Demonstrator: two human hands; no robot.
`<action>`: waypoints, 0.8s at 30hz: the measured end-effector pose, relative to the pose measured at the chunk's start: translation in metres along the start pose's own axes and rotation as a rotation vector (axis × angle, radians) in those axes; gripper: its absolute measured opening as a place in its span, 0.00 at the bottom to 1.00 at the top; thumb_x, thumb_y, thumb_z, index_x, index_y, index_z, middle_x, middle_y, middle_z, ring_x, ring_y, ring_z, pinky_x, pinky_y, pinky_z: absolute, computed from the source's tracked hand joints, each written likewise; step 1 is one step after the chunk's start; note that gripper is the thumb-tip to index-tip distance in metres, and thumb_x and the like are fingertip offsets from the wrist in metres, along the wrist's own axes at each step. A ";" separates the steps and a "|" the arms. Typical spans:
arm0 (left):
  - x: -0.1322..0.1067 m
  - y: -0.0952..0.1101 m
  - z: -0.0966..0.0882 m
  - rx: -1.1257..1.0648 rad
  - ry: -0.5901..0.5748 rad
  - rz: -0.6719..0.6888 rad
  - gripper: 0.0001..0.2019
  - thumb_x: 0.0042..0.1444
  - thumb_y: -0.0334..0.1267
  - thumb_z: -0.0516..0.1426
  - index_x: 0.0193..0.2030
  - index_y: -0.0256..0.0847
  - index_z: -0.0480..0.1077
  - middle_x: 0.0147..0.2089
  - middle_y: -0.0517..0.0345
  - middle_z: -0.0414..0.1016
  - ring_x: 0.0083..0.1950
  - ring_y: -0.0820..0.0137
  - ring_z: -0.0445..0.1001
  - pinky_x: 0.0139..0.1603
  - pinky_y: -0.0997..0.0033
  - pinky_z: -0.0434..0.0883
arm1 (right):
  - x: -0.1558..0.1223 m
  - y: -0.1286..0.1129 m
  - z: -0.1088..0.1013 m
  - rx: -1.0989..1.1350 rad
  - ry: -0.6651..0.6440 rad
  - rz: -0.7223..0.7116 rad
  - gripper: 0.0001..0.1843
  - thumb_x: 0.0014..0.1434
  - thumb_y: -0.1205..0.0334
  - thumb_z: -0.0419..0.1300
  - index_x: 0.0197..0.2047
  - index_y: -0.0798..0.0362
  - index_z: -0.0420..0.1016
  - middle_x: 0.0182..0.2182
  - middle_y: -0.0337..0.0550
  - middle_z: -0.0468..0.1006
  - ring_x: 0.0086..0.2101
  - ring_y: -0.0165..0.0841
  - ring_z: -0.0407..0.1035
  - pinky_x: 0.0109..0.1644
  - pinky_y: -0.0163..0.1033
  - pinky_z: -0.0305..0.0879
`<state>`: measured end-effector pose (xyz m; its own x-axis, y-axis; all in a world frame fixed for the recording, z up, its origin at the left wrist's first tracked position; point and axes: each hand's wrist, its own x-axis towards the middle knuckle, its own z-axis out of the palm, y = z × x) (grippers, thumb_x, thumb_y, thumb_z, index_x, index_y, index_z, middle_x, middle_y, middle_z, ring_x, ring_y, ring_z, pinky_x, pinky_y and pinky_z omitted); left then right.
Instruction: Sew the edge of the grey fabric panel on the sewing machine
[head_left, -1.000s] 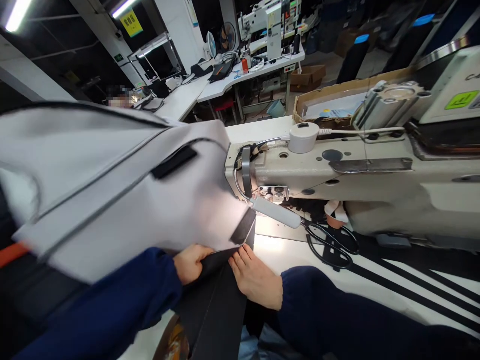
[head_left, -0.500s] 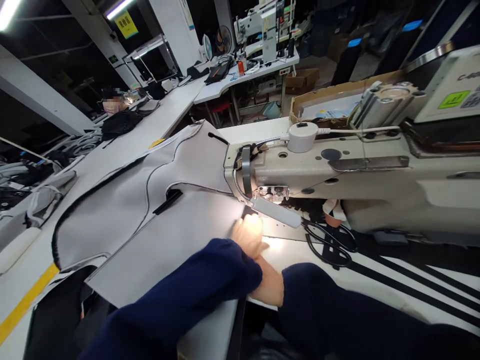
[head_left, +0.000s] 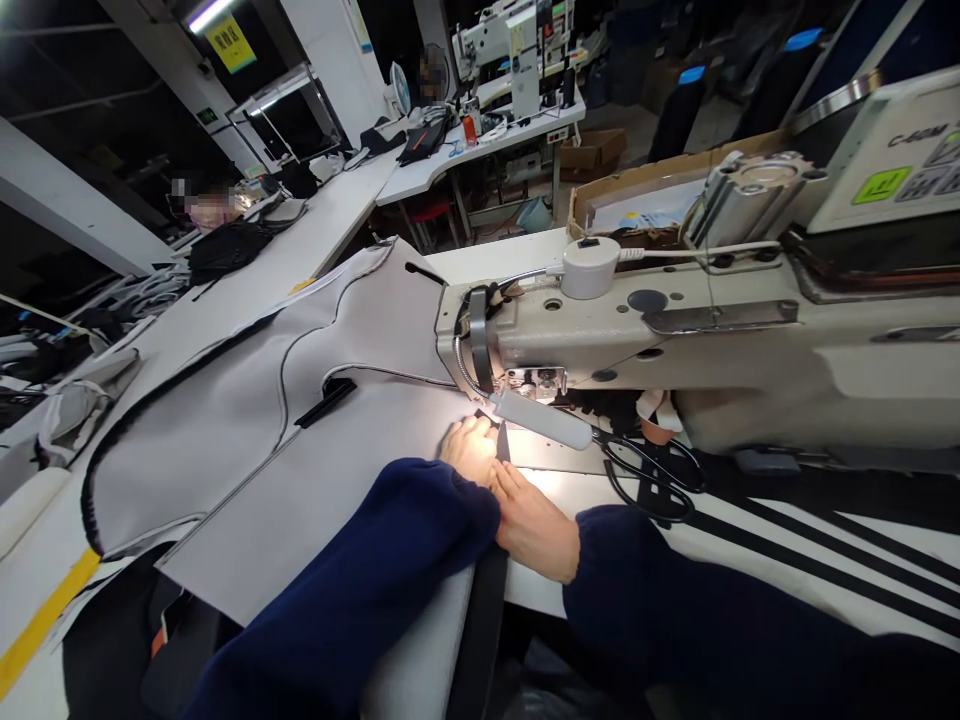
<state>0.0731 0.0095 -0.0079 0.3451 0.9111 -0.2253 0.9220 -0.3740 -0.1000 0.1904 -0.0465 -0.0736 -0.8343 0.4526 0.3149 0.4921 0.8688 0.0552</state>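
Observation:
Below the sewing machine head point(head_left: 517, 340), my left hand point(head_left: 471, 450) presses on the edge of a large grey fabric panel point(head_left: 375, 440), its fingers bent and closed on that edge. My right hand point(head_left: 536, 525) sits just right of it, fingertips touching the left hand. Its fingers are together on a black strip point(head_left: 480, 620), which runs down past the table edge; a dark end of it shows above the fingers. The thumbs are hidden. The needle area is partly covered by a grey lamp point(head_left: 544, 418), which lights both hands brightly.
Black-handled scissors point(head_left: 652, 480) and a small orange cup point(head_left: 658, 418) lie right of the lamp. Several black strips point(head_left: 795, 560) cross the table at right. A cardboard box point(head_left: 637, 200) stands behind the machine. Another person point(head_left: 210, 205) sits far left.
My right hand has come out from behind the left and its fingers now show on the black strip. More of the strip is visible. The whole view has shifted slightly.

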 end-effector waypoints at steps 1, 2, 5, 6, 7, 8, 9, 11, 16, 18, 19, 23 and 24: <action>-0.001 -0.001 0.000 0.001 -0.004 0.001 0.19 0.54 0.34 0.53 0.53 0.34 0.70 0.54 0.47 0.70 0.56 0.57 0.65 0.53 0.59 0.66 | -0.005 0.000 -0.002 -0.026 0.007 0.023 0.22 0.56 0.65 0.59 0.50 0.74 0.72 0.51 0.74 0.70 0.53 0.57 0.65 0.59 0.60 0.60; -0.002 -0.001 -0.001 0.004 -0.008 0.001 0.19 0.55 0.34 0.53 0.53 0.33 0.70 0.54 0.46 0.70 0.57 0.57 0.64 0.54 0.59 0.66 | -0.009 0.001 -0.004 -0.047 0.013 0.040 0.23 0.55 0.65 0.60 0.50 0.75 0.73 0.50 0.75 0.70 0.53 0.58 0.65 0.58 0.59 0.61; -0.005 0.002 -0.001 0.002 -0.020 -0.030 0.20 0.56 0.35 0.53 0.55 0.34 0.69 0.56 0.47 0.68 0.58 0.57 0.64 0.55 0.61 0.67 | -0.013 0.003 -0.007 -0.061 0.014 0.035 0.25 0.53 0.62 0.62 0.48 0.75 0.74 0.50 0.75 0.70 0.52 0.60 0.66 0.58 0.58 0.63; -0.005 0.003 0.000 -0.006 -0.025 -0.042 0.20 0.57 0.35 0.52 0.56 0.34 0.68 0.57 0.47 0.68 0.59 0.57 0.63 0.54 0.62 0.69 | -0.013 0.003 -0.008 -0.056 0.011 0.029 0.25 0.53 0.61 0.62 0.48 0.74 0.75 0.50 0.75 0.70 0.52 0.61 0.66 0.58 0.59 0.62; -0.006 0.005 0.001 -0.017 -0.027 -0.050 0.20 0.58 0.35 0.51 0.56 0.35 0.68 0.57 0.47 0.68 0.60 0.58 0.63 0.54 0.63 0.69 | -0.012 0.004 -0.008 -0.052 0.008 0.024 0.24 0.53 0.61 0.62 0.47 0.74 0.75 0.49 0.75 0.71 0.51 0.61 0.66 0.58 0.59 0.62; -0.006 0.005 0.002 -0.031 -0.025 -0.047 0.20 0.58 0.34 0.51 0.56 0.34 0.68 0.58 0.48 0.67 0.61 0.58 0.62 0.54 0.64 0.70 | -0.011 0.004 -0.008 -0.050 0.007 0.021 0.23 0.54 0.62 0.61 0.47 0.74 0.75 0.49 0.75 0.71 0.51 0.60 0.67 0.58 0.59 0.62; -0.006 0.006 0.004 -0.048 -0.023 -0.033 0.20 0.58 0.34 0.51 0.57 0.34 0.68 0.58 0.49 0.68 0.61 0.59 0.62 0.54 0.65 0.70 | -0.011 0.004 -0.009 -0.047 0.004 0.020 0.22 0.55 0.63 0.60 0.47 0.73 0.75 0.49 0.74 0.71 0.51 0.59 0.67 0.58 0.59 0.62; -0.006 0.006 0.006 -0.081 -0.010 -0.001 0.21 0.58 0.33 0.50 0.57 0.34 0.67 0.59 0.51 0.68 0.61 0.60 0.61 0.57 0.66 0.69 | -0.010 0.004 -0.011 -0.037 -0.004 0.016 0.21 0.55 0.65 0.60 0.48 0.73 0.75 0.49 0.74 0.71 0.51 0.59 0.67 0.57 0.60 0.61; -0.005 0.006 0.004 -0.104 -0.050 0.003 0.22 0.55 0.30 0.51 0.57 0.34 0.68 0.58 0.54 0.69 0.59 0.59 0.63 0.59 0.66 0.68 | -0.009 0.008 -0.014 -0.003 -0.021 0.011 0.18 0.56 0.66 0.60 0.47 0.70 0.76 0.49 0.71 0.72 0.52 0.57 0.66 0.58 0.59 0.60; -0.005 0.007 0.002 -0.102 -0.068 -0.006 0.21 0.55 0.30 0.51 0.56 0.34 0.69 0.57 0.53 0.70 0.58 0.59 0.64 0.59 0.66 0.68 | -0.009 0.009 -0.015 0.012 -0.024 0.018 0.17 0.56 0.67 0.59 0.47 0.69 0.77 0.49 0.69 0.73 0.52 0.56 0.66 0.59 0.58 0.60; -0.004 0.007 0.001 -0.103 -0.075 -0.012 0.21 0.55 0.31 0.51 0.56 0.33 0.69 0.57 0.52 0.70 0.57 0.59 0.64 0.59 0.65 0.68 | -0.009 0.009 -0.017 0.019 -0.028 0.021 0.17 0.56 0.67 0.59 0.47 0.68 0.77 0.49 0.69 0.73 0.52 0.56 0.66 0.59 0.58 0.60; -0.003 0.008 0.000 -0.102 -0.081 -0.006 0.22 0.55 0.30 0.51 0.57 0.33 0.67 0.58 0.51 0.69 0.58 0.59 0.64 0.60 0.65 0.66 | -0.011 0.000 -0.028 0.074 -0.078 -0.001 0.20 0.58 0.65 0.57 0.50 0.69 0.75 0.50 0.72 0.71 0.54 0.59 0.64 0.61 0.64 0.55; -0.003 0.008 0.000 -0.102 -0.078 -0.002 0.23 0.55 0.29 0.51 0.58 0.33 0.67 0.58 0.51 0.69 0.59 0.59 0.64 0.60 0.65 0.66 | -0.012 -0.005 -0.031 0.090 -0.105 -0.009 0.21 0.58 0.65 0.57 0.50 0.70 0.75 0.49 0.73 0.71 0.54 0.60 0.63 0.61 0.66 0.54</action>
<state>0.0792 0.0037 -0.0082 0.3321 0.8942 -0.3002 0.9372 -0.3488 -0.0019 0.2056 -0.0620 -0.0483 -0.8624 0.4590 0.2134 0.4641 0.8853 -0.0290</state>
